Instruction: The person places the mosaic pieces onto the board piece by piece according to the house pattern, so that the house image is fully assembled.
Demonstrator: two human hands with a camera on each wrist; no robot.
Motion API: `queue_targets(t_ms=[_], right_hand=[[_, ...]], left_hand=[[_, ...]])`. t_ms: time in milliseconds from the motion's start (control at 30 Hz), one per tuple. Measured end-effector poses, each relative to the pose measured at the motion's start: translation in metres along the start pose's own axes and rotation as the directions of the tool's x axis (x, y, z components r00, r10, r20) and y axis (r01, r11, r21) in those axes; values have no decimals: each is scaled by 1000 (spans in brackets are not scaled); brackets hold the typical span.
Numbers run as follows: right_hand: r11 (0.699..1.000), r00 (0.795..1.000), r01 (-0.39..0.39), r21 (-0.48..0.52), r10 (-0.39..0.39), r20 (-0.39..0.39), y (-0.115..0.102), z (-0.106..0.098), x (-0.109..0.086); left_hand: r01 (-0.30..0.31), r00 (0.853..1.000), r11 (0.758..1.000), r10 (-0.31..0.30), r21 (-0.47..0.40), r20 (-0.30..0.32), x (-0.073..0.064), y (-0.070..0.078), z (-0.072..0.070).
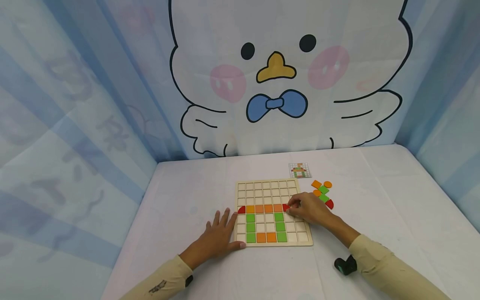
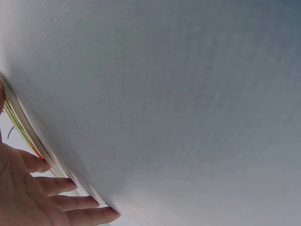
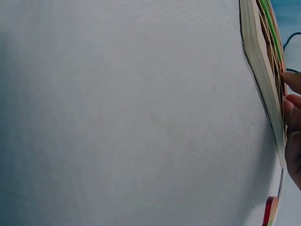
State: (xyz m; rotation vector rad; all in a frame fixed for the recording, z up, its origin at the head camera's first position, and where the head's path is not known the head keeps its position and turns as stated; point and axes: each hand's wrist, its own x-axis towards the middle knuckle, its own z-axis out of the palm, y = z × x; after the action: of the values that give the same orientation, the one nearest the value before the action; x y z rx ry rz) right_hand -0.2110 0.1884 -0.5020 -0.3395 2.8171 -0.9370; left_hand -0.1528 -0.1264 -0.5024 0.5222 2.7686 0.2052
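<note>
A wooden grid board (image 1: 304, 237) lies on the table with green, orange and red tiles in its cells. At the right end of the orange row, my right hand (image 1: 309, 208) pinches a red tile (image 1: 286, 207) with thumb and forefinger, low over its cell; the fingers hide part of it. A red quarter-round tile (image 1: 241, 209) sits at that row's left end. My left hand (image 1: 217, 237) rests by the board's left side, fingers spread, its thumb at the near left corner. In the right wrist view, fingertips (image 3: 292, 81) show at the board's edge.
Loose tiles lie right of the board: several orange, green and one red quarter-round (image 1: 329, 204). A small pattern card (image 1: 300, 170) lies behind the board. A black object (image 1: 346, 265) is beside the right sleeve. A printed curtain (image 1: 277, 137) stands behind the table.
</note>
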Motion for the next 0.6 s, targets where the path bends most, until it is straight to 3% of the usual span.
queue_targets(t_ms=[367,600], right_hand=[[1000,999,31,-4,-31,-6,0,-9,-2],[999,998,36,-25,-37,-41,15,-26,-6]], left_hand=[[1,1000,1000,-1,5,-10,1,0,1],[3,1000,1000,-3,-3,-2,0,0,-1]])
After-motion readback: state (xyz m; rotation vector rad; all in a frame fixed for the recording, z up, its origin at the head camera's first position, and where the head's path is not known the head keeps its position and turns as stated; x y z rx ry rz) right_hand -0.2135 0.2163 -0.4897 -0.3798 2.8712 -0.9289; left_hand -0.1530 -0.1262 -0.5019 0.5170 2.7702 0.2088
